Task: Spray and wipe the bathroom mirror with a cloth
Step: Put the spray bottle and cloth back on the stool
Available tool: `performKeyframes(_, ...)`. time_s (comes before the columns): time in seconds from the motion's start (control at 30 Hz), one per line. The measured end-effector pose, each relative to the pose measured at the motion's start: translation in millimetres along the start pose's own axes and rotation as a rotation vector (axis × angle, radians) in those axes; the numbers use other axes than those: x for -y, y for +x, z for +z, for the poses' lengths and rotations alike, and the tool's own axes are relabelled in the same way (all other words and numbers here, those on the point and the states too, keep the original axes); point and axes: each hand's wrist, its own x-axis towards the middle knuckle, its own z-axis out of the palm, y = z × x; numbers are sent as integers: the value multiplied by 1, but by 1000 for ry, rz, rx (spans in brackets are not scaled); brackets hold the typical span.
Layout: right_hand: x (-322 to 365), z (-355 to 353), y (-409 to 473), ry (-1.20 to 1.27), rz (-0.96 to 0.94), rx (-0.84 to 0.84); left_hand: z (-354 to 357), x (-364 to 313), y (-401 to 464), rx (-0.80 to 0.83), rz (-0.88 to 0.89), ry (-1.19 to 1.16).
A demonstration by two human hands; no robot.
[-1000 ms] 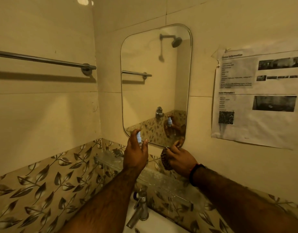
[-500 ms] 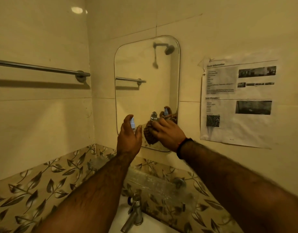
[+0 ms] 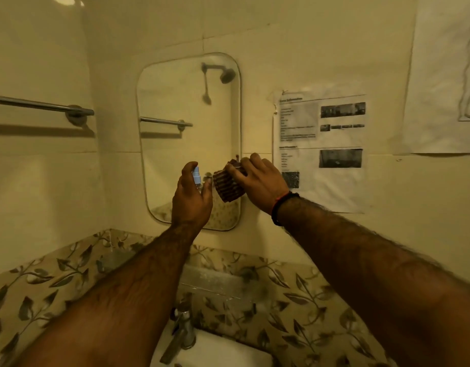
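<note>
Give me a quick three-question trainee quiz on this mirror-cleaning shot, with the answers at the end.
1. True or false: the left hand holds a spray bottle.
2. Where is the cloth pressed? A) upper left of the mirror B) its lower right part C) the printed sheet
3. Fill in: on the wall left of the mirror there is a metal towel ____.

Key: 1 true; 2 B; 3 rail. The right hand holds the cloth.
</note>
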Motion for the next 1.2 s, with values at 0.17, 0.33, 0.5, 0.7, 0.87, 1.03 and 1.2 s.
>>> performKeyframes(0.17, -46, -8, -62, -62, 118, 39, 52, -43, -26, 83, 54, -117)
performKeyframes(0.33, -90, -21, -135, -151, 239, 120, 103, -89, -64, 206, 111, -260)
performKeyframes(0.5, -121, -43, -202, -239, 344, 185, 139, -138, -110, 315, 116, -385)
performKeyframes(0.7, -135, -59, -265, -252, 479, 272, 166, -174, -163, 448, 98, -467)
performKeyframes(0.87, -119, -43, -318, -185, 548, 338, 179, -172, -218, 555, 68, -476)
performKeyframes(1.03, -91, -15, -367, -113, 598, 432, 183, -148, -275, 647, 28, -440)
performKeyframes(1.2, -57, 10, -406, -51, 619, 502, 179, -121, -317, 712, -7, -375)
